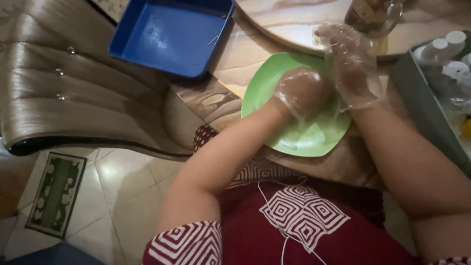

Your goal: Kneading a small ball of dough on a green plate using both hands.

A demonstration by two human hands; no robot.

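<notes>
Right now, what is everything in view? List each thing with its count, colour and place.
green plate: one, light green, on the table edge under both hands
blue tray: one, blue, square, upper left on the table, nothing large in it
round board: one, pale marbled, top centre of the table
glass jar: one, clear with brown contents, top, on the round board
green bin: one, dark green, right edge, holding white-capped bottles
chair: one, brown padded, left
floor mat: one, green patterned, lower left on the tiled floor
left hand: clear plastic glove, closed, over the plate
right hand: clear plastic glove, fingers spread, at the plate's upper right
</notes>
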